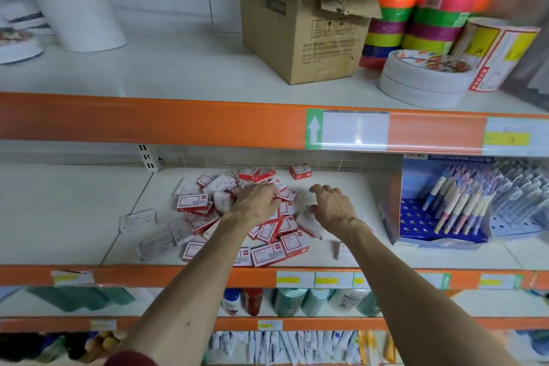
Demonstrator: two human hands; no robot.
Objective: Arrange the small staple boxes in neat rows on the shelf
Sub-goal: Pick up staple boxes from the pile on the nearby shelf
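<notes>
A stationery shop — price-tagged orange shelves [178,122], tape rolls [416,24], pen display [445,205].

Small red-and-white staple boxes [294,242], some pale white, sit in a jumbled heap mid-shelf [74,217], tilted and overlapping, no rows anywhere! A few strays lie flat at the back, and one white box [138,219] lies apart on the left.

White shelf [89,217], orange front lip: staple boxes [193,202] heaped mid-shelf, pen display box [439,217] at right
</notes>
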